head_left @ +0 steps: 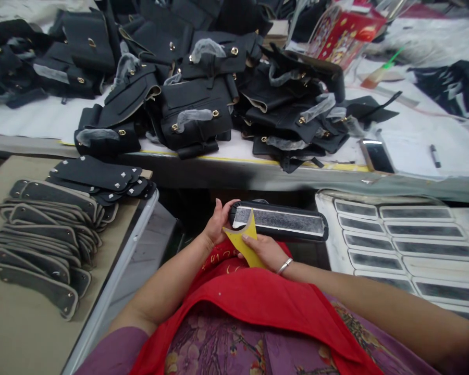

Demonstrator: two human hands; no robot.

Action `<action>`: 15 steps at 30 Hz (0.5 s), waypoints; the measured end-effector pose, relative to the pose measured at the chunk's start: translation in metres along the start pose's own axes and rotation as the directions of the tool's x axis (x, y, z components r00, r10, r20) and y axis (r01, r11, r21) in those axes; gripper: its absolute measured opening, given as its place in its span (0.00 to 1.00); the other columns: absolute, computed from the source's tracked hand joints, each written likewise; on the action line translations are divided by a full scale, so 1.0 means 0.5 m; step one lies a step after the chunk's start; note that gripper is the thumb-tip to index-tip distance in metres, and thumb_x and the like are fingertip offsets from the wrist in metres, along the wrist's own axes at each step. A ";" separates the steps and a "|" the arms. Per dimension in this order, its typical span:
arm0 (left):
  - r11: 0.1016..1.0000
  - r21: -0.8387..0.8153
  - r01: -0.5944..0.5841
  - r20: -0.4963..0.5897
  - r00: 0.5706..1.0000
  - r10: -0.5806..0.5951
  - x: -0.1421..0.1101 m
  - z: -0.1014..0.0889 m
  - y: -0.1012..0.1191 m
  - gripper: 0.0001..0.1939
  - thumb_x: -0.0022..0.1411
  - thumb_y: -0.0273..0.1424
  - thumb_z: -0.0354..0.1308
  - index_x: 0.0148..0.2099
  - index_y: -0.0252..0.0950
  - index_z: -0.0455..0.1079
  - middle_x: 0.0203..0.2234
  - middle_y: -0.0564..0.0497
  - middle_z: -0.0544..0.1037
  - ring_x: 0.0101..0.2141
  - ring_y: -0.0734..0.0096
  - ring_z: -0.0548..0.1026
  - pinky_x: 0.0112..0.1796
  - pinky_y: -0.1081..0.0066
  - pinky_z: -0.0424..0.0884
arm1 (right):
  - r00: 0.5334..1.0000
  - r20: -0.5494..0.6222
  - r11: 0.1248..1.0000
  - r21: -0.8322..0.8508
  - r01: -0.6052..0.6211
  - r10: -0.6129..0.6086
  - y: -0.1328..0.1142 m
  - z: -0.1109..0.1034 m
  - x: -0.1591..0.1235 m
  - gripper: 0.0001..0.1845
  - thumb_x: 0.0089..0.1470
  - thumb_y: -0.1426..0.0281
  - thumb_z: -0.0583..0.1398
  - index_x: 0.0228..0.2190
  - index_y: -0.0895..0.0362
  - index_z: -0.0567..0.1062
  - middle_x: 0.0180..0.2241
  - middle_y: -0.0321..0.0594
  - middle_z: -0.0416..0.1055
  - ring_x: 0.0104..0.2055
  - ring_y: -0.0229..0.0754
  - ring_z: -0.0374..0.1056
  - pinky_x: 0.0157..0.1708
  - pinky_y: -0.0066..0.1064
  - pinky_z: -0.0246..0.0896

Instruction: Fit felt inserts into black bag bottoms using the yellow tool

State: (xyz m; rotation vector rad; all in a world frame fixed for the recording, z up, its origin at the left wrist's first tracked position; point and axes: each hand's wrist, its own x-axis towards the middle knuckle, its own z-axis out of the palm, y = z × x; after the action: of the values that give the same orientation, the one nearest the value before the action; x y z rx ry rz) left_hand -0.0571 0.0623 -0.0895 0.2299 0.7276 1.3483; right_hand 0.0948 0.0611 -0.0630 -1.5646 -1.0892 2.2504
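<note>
My left hand [218, 223] is closed on the left end of a long black padded panel [316, 221] with rounded ends, which has a grey strip edged in white along its face. My right hand [268, 252] grips a yellow scraper-like piece [247, 244] with a curved, notched upper edge. That edge lies against the panel near its left end. Both hands are above my lap, over the red apron [250, 297]. The fingers of my left hand behind the panel are partly hidden.
Black bag pieces [195, 112] with gold fittings pile up on the white table ahead. A phone [378, 155] and a marker [435, 156] lie at its right. Stacked grey-black panels [42, 229] fill the left board. Rows of dark strips lie on a white board [336, 250] at right.
</note>
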 end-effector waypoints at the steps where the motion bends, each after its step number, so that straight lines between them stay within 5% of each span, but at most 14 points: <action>1: 1.000 -0.018 -0.007 0.011 1.000 0.007 0.000 -0.003 -0.001 0.33 0.62 0.54 0.34 0.50 0.35 0.66 0.43 0.44 0.73 0.45 0.62 0.71 0.49 0.63 0.64 | 1.000 0.011 1.000 -0.002 0.002 -0.002 0.004 0.004 0.006 0.10 0.54 0.64 0.57 0.32 0.60 0.72 0.24 0.40 0.73 0.24 0.37 0.70 0.24 0.24 0.64; 6: 0.993 -0.115 0.029 0.085 0.996 -0.019 -0.006 -0.020 0.001 0.34 0.61 0.55 0.35 0.52 0.34 0.66 0.45 0.42 0.72 0.46 0.58 0.70 0.50 0.60 0.63 | 0.993 0.100 0.978 -0.208 -0.032 0.054 0.008 -0.008 0.022 0.24 0.52 0.51 0.55 0.28 0.60 0.76 0.29 0.47 0.75 0.30 0.42 0.71 0.29 0.28 0.65; 15: 0.989 -0.129 -0.079 0.105 0.990 0.093 -0.002 -0.028 -0.014 0.33 0.60 0.55 0.41 0.53 0.34 0.66 0.46 0.43 0.72 0.49 0.57 0.68 0.52 0.61 0.59 | 0.991 0.090 0.975 -0.207 -0.080 0.100 -0.029 0.016 0.005 0.21 0.57 0.57 0.53 0.34 0.62 0.74 0.28 0.43 0.74 0.27 0.39 0.69 0.30 0.27 0.63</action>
State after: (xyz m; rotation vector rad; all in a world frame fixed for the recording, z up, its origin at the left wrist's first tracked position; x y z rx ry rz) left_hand -0.0597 0.0563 -0.1036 0.2365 0.5439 1.4457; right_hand 0.0832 0.0689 -0.0540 -1.6226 -1.3389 2.3640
